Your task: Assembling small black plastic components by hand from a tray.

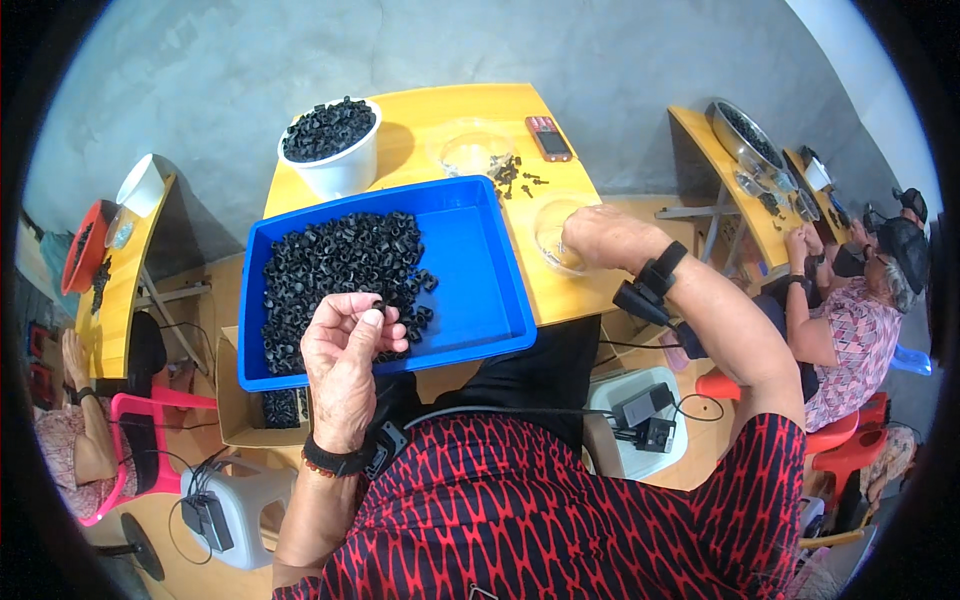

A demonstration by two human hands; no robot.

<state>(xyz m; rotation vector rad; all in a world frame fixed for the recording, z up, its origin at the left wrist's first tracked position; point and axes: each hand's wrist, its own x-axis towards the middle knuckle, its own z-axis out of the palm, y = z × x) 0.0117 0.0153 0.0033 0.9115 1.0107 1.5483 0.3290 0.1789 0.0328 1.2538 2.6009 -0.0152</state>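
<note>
Left hand (345,350): from where I stand, its thumb and fingertips are pinched on a small hollow-looking black plastic piece (378,306), mostly covered, so its long axis I can't make out
Right hand (610,238): fingers curled down into a shallow round clear plastic dish (541,222); whether they grip anything I cannot tell
Piece to dish: the dish lies right of the held piece and farther out, beyond the tray's right wall; the right hand is at it, the left well apart
Blue tray: a rectangular blue plastic tray (480,300), its left part heaped with short black plastic pieces (335,260), its near edge apparently overhanging the bench
Yellow bench (430,110): behind the tray, a round white bucket (345,175) brimming with black pieces; to its right, another clear dish, scattered black parts (520,182) and a red handheld device (549,139)
Room: grey wall (520,45) behind, co-workers seated at yellow benches either side
</note>
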